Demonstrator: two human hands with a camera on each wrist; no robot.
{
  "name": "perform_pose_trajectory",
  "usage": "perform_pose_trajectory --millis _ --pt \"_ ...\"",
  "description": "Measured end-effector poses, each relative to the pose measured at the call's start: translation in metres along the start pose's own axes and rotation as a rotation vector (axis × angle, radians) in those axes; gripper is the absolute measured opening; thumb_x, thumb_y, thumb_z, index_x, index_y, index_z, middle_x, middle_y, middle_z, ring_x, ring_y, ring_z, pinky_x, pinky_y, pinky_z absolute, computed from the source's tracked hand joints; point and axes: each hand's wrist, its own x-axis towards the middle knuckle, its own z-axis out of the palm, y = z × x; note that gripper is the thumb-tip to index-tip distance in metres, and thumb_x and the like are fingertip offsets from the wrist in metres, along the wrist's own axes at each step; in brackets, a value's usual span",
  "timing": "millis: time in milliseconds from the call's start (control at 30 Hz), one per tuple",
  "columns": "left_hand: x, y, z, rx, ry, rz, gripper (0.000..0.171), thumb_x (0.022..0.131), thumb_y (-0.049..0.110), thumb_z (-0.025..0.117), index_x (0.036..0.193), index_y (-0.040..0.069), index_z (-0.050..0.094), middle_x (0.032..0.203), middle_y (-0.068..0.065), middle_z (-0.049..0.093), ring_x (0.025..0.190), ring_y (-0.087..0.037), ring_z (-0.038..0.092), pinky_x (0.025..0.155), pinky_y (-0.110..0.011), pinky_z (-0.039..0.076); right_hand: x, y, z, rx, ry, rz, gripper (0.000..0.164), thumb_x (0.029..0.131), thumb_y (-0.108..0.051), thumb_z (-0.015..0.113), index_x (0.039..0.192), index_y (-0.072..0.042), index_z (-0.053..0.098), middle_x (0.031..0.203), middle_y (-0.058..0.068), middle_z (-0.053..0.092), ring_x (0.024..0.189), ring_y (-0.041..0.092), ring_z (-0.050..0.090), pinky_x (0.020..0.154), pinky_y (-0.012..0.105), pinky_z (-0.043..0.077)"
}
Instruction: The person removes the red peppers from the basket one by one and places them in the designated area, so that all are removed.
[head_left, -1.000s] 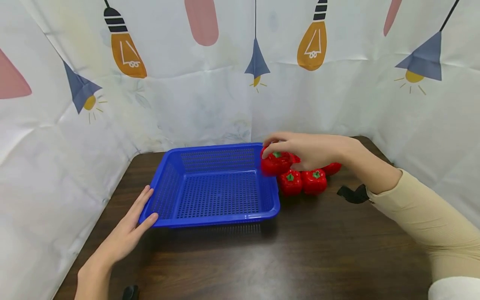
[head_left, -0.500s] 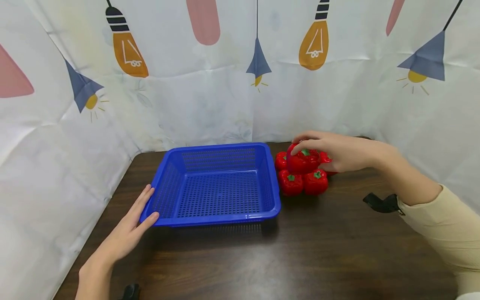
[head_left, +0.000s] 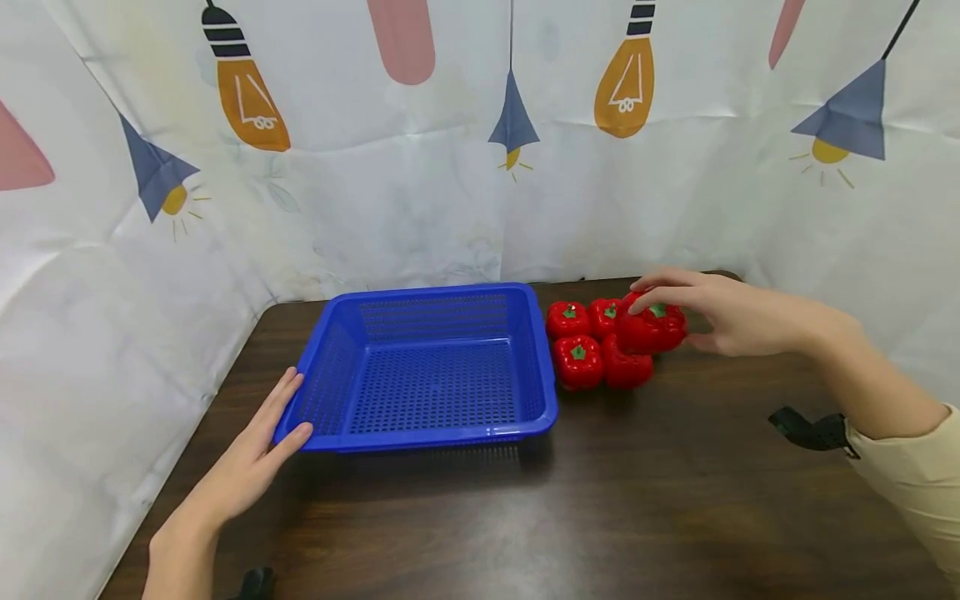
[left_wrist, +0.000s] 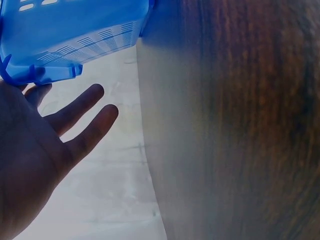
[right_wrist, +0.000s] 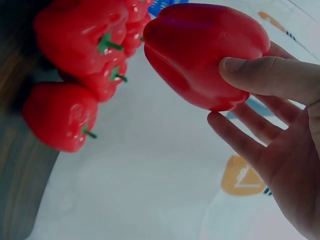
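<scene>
A blue perforated plastic basket [head_left: 420,437] stands on the table. My left hand [head_left: 240,467] rests at its left front corner, fingers mostly straight and thumb on the rim. In the left wrist view, two outstretched fingers of this hand [left_wrist: 35,145] stand clear of the basket wall [left_wrist: 85,35]. My right hand [head_left: 738,315] holds a red bell pepper [head_left: 649,327] between thumb and fingers, raised over other red peppers [head_left: 577,362] right of the basket. The right wrist view shows the thumb pressed on the held pepper [right_wrist: 200,50], with several green-stemmed peppers [right_wrist: 62,117] beyond.
The dark wooden table [head_left: 600,500] stretches out in front of the basket and peppers. A white curtain [head_left: 420,208] printed with lamps and bulbs hangs behind the table and along both sides. Black straps [head_left: 813,429] are on the wrists.
My right hand has carried the held pepper rightward, from the basket's right edge to the right part of the pepper group. My left hand has stayed at the basket's corner.
</scene>
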Motion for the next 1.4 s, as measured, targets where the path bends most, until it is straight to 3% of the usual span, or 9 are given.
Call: perform_pose_trajectory --millis 267,633,1000,1400 --pt "0.001 0.0 -0.001 -0.008 -0.009 -0.006 0.071 0.108 0.018 0.053 0.167 0.023 0.014 0.172 -0.001 0.002 0.155 -0.018 0.002 0.116 -0.022 0.005 -0.022 0.008 0.005 -0.004 0.034 0.046 0.081 0.071 0.02 0.079 0.138 -0.022 0.059 0.146 -0.001 0.05 0.129 0.021 0.048 0.085 0.03 0.056" --pt "0.001 0.002 0.0 0.004 -0.002 0.004 0.07 0.108 0.018 0.053 0.167 0.022 0.014 0.172 -0.001 0.003 0.152 -0.003 0.002 0.113 -0.017 0.006 -0.046 0.024 0.016 0.02 0.052 0.064 0.084 0.066 0.027 0.073 0.134 -0.021 0.061 0.144 0.0 0.051 0.126 0.019 0.047 0.081 0.027 0.054" --pt "0.0 0.0 0.0 0.004 -0.006 -0.002 0.071 0.108 0.019 0.053 0.167 0.024 0.014 0.172 0.0 0.003 0.154 -0.008 0.003 0.114 -0.018 0.006 -0.053 0.051 0.046 0.079 0.037 0.087 0.08 0.066 0.026 0.074 0.133 -0.015 0.061 0.142 0.009 0.053 0.126 0.025 0.049 0.084 0.03 0.056" --pt "0.0 0.0 -0.002 0.006 -0.006 0.007 0.071 0.108 0.018 0.052 0.167 0.022 0.013 0.172 -0.001 0.003 0.153 -0.006 0.002 0.113 -0.017 0.005 -0.054 0.062 0.062 0.083 0.065 0.117 0.076 0.067 0.027 0.073 0.13 -0.015 0.064 0.142 0.015 0.052 0.122 0.032 0.054 0.076 0.03 0.057"
